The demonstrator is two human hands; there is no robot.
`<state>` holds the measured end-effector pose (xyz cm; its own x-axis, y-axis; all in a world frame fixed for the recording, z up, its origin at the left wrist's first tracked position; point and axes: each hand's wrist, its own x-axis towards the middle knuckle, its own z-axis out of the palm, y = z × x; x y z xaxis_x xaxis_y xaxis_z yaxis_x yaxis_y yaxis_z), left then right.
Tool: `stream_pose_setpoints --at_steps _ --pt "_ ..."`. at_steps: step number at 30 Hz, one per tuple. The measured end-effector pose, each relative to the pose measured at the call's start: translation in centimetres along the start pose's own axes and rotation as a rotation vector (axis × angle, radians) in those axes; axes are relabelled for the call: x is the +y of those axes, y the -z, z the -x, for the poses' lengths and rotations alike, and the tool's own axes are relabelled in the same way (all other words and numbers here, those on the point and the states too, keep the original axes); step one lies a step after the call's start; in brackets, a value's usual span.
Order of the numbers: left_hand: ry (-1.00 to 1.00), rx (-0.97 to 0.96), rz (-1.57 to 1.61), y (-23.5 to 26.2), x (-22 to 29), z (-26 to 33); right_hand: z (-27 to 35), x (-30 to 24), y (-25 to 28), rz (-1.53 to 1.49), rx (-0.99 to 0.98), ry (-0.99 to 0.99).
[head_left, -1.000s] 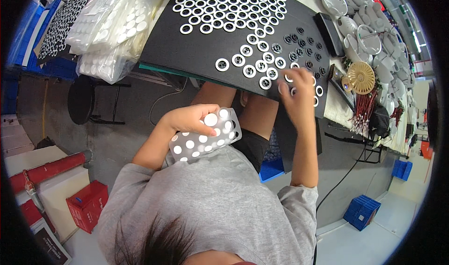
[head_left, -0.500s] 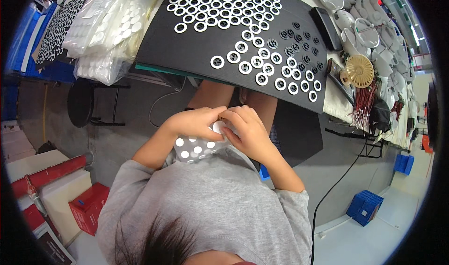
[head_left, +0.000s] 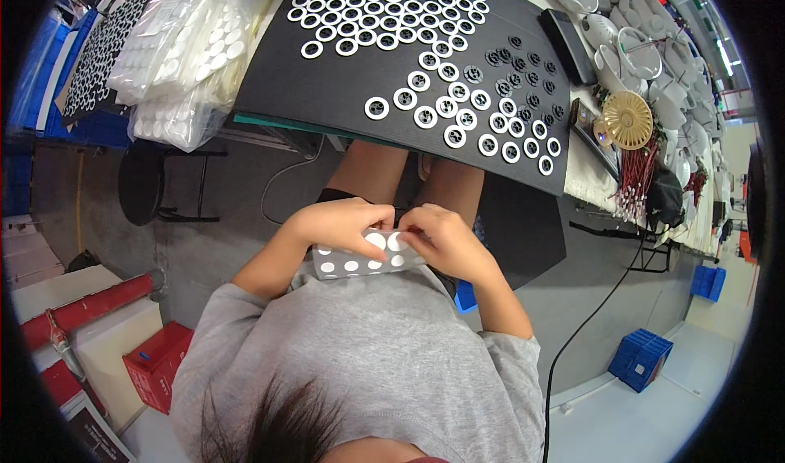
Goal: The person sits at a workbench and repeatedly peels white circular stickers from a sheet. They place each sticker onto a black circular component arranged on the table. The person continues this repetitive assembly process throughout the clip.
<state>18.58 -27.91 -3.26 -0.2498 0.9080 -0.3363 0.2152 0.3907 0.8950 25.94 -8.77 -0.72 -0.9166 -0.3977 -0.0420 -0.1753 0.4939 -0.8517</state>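
A translucent sheet of round white stickers [head_left: 352, 266] is stretched between my two hands, close in front of the grey shirt. My left hand [head_left: 347, 224] grips its upper left part, the thumb lying over the sheet. At its right end my right hand [head_left: 448, 240] is closed, thumb and fingers pinched at the sheet beside a white dot. The fingertips behind the sheet are hidden, so I cannot tell whether a sticker is lifted. Beyond my knees, many black discs with white rings [head_left: 425, 117] lie on a black board [head_left: 327, 87], with bare black discs [head_left: 533, 101] at its right.
Plastic bags of white round pieces [head_left: 188, 54] lie at the table's left. To the right are a dark box [head_left: 567, 46], a cream fan-like part [head_left: 628, 121], red wires [head_left: 638, 181] and white plastic housings [head_left: 638, 54]. A black stool [head_left: 141, 182] stands at left, a blue crate [head_left: 640, 360] at right.
My hands have moved apart, the right one slightly right and down. Between them the sticker sheet has been drawn flatter and wider, showing more of its dots.
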Motion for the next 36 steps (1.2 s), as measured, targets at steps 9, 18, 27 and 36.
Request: stream_pose_setpoints --at_steps 9,18,27,36 --pt "-0.096 0.137 -0.004 0.1 0.5 0.1 0.3 -0.2 0.0 0.288 0.207 0.182" --pt "-0.133 0.051 0.071 0.0 0.5 -0.2 0.5 -0.1 -0.5 0.278 0.142 0.151" --pt "-0.130 0.055 0.032 0.0 0.1 -0.3 0.5 -0.4 -0.8 0.410 0.178 0.169" --pt "-0.106 0.072 0.026 0.0 -0.4 -0.3 0.1 -0.5 -1.3 0.528 0.232 0.247"
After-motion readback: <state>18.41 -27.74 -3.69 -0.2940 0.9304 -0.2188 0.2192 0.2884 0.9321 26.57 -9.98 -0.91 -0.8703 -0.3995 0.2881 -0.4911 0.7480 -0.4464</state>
